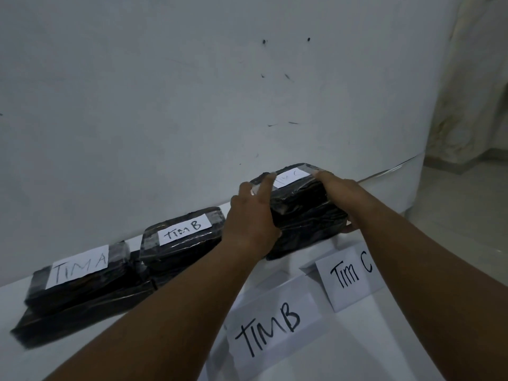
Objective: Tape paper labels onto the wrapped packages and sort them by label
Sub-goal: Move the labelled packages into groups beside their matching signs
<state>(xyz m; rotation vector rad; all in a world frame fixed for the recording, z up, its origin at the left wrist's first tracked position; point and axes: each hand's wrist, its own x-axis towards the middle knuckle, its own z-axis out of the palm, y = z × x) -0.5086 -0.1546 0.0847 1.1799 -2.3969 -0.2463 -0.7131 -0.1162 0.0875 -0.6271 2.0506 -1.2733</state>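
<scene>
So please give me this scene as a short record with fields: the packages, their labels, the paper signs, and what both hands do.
surface: white table against a white wall
packages: black wrapped packages, in three stacks in a row
left stack label: TIM A
middle stack label: TIM B
right stack label: TIM C
signs in front: TIM B sign, TIM C sign
left hand: holds the left side of the top TIM C package
right hand: holds its right side

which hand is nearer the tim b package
Left. The left hand grips the Tim C package on the side next to the Tim B package; the right hand holds the far side.
</scene>
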